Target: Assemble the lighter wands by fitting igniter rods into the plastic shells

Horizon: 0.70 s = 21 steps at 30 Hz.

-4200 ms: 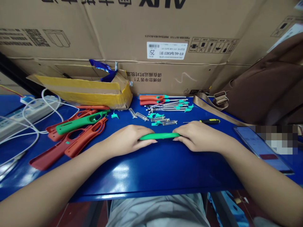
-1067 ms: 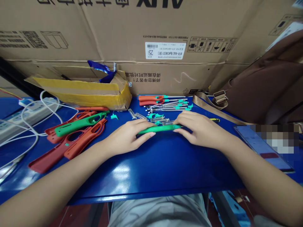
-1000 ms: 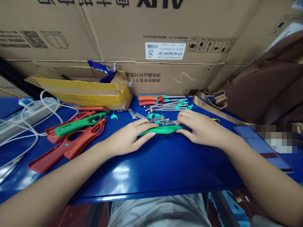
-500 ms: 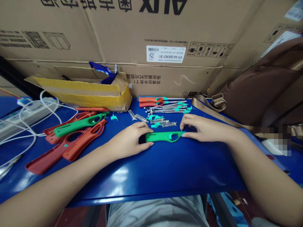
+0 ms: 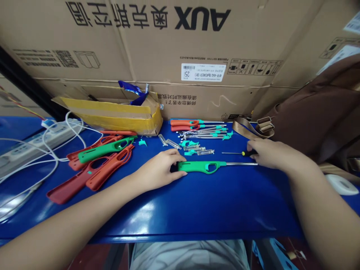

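My left hand (image 5: pixel 159 168) is closed round the butt of a green long-nosed gas lighter (image 5: pixel 192 167), thumb below and fingers above. The lighter lies flat on the blue table, its metal tube pointing right. My right hand (image 5: pixel 268 153) is closed on the dark handle of a small screwdriver (image 5: pixel 236 153), whose thin shaft points left just above the lighter's tube. Behind the lighter lie several clear fuel tanks (image 5: pixel 205 152) and teal trigger pieces (image 5: pixel 189 143). Farther back are several metal tubes with wires (image 5: pixel 209 132) and red-orange lighters (image 5: pixel 184 125).
Several red and orange handle shells (image 5: pixel 109 170) and a green handle shell (image 5: pixel 104 149) lie at left. A power strip (image 5: pixel 39 142) with white cables is beyond them. A yellow-taped box (image 5: pixel 112 114) stands at the back; a brown bag (image 5: pixel 315 108) and white mouse (image 5: pixel 341 184) are at right.
My right hand has left the lighter's front end, moved right and gripped the screwdriver. The lighter's metal tube now shows. My left hand stays on the lighter; the view has shifted slightly.
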Each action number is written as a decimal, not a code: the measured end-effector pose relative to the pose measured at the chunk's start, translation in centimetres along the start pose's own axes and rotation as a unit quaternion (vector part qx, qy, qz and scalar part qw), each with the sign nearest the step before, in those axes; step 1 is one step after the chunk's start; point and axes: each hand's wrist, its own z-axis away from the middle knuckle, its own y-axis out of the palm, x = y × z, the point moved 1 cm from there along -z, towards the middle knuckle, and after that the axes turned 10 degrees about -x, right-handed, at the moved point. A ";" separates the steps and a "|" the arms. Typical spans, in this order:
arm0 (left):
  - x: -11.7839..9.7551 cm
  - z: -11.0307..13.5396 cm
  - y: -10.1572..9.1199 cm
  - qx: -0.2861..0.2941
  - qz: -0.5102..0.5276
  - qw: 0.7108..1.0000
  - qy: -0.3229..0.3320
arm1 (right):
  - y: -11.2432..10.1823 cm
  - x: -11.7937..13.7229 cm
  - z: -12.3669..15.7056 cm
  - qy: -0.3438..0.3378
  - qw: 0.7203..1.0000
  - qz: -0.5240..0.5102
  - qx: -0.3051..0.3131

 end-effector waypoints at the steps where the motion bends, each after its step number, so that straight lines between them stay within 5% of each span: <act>1: 0.0 0.0 0.1 -0.001 0.000 1.000 0.000 | -0.3 0.2 -0.1 0.000 1.000 0.001 -0.007; 4: -0.1 0.1 0.3 -0.002 -0.006 1.000 -0.001 | -1.2 2.4 -0.3 -0.056 0.992 -0.058 -0.095; 9: -0.3 0.5 0.9 -0.008 -0.017 1.000 0.007 | -1.7 9.6 -0.6 -0.186 0.918 -0.277 -0.216; 15: -0.8 1.1 1.7 -0.010 -0.006 1.000 0.025 | -2.5 16.4 -2.4 -0.273 0.880 -0.330 -0.206; 21: -1.0 1.3 1.9 -0.010 0.008 0.998 0.054 | -3.8 21.3 -4.9 -0.271 0.860 -0.375 -0.213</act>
